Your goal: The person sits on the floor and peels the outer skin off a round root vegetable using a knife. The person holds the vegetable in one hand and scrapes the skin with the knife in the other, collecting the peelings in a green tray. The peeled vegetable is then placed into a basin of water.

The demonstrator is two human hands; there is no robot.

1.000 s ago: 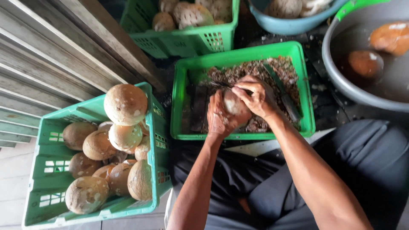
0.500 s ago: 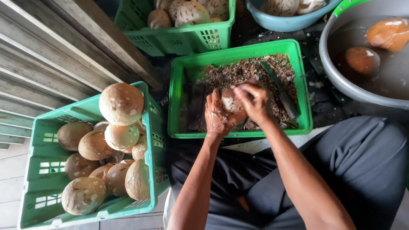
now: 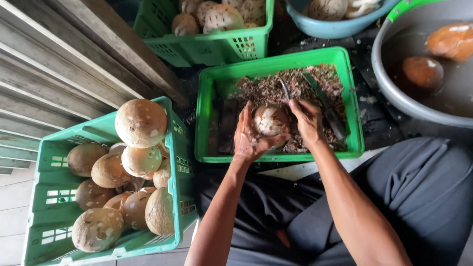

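Note:
My left hand (image 3: 251,135) cups a round, partly peeled brown coconut (image 3: 270,119) over a green tray (image 3: 204,113) filled with brown shavings. My right hand (image 3: 307,120) grips a small curved blade (image 3: 285,89) whose tip sticks out above the coconut, close to its top edge. Both forearms reach in from the bottom of the view, above my dark trousers.
A green crate (image 3: 54,197) at the left holds several unpeeled coconuts. Another green crate (image 3: 212,47) of peeled ones stands behind the tray, beside a blue bowl (image 3: 335,27). A grey basin (image 3: 394,93) with brown coconuts in water sits at the right. A long knife (image 3: 327,108) lies in the tray.
The coconut has been turned in my hands, and my right hand with the blade has shifted to its right side. The camera view has drifted slightly.

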